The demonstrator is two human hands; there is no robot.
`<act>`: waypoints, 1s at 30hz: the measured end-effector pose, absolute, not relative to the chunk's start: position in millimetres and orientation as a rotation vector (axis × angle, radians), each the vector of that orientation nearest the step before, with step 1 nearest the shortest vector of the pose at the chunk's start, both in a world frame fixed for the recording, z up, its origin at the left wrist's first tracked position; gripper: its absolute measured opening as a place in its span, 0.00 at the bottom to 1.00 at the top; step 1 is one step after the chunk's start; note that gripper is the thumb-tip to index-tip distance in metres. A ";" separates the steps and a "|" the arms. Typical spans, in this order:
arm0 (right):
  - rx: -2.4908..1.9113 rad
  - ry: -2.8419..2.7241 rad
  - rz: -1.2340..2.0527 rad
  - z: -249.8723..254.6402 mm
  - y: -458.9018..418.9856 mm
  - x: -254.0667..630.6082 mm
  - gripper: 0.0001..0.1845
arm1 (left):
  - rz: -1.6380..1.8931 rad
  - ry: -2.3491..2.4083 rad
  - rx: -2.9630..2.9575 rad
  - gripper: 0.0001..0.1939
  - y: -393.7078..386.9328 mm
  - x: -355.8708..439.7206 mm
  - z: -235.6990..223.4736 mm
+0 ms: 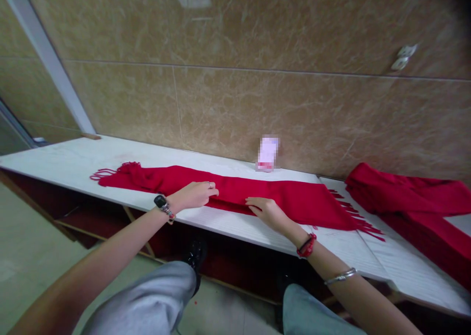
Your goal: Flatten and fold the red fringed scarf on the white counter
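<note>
A long red scarf [294,197], folded lengthwise, lies across the white top, with fringes at both ends. The fringe at its left end is bunched up, while the right-end tassels are spread out. My left hand [195,194] has its fingers curled on the scarf's near edge, just left of the middle. My right hand [270,212] rests at the same edge further right, fingers stretched out over the cloth and touching it. Between the two hands the near edge shows a slightly parted fold.
More red fabric [405,193] lies folded at the right on the adjoining white surface [452,296]. A blurred pink upright object [268,153] leans by the tiled wall [228,104]. Below the white tabletop [62,166] are open dark red shelves [91,219]. Wall sockets [404,57] sit upper right.
</note>
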State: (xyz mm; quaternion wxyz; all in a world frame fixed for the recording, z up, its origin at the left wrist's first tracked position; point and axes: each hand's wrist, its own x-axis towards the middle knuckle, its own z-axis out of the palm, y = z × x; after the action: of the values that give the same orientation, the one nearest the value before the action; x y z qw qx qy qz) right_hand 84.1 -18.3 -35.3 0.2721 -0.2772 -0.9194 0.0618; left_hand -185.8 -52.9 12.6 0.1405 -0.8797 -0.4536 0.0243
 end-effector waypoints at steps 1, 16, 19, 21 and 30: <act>-0.706 -2.530 0.150 -36.9 -19.2 85.2 0.14 | 0.096 -1.304 -2.549 0.17 -55.7 -187.5 9.4; -0.741 -2.796 0.149 -34.0 -25.9 97.0 0.24 | -0.115 -1.592 -2.672 0.22 -47.7 -155.2 -4.7; -0.967 -2.750 0.061 -30.7 -23.2 108.7 0.29 | -0.041 -1.842 -2.639 0.25 -37.4 -144.2 -18.4; -1.098 -2.792 0.051 -32.0 -22.1 119.5 0.31 | 0.033 -1.942 -2.630 0.26 -31.4 -145.3 -24.7; -1.025 -2.839 -0.063 -37.5 -28.3 131.6 0.27 | 0.045 -1.916 -2.613 0.26 -24.8 -132.6 -16.4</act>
State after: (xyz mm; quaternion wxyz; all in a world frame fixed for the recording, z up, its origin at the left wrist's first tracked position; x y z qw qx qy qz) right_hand 131.6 -28.3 -37.5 0.0612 -0.3388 -0.9386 -0.0209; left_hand -132.6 -24.8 -16.4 -0.0493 -0.8053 -0.5906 0.0140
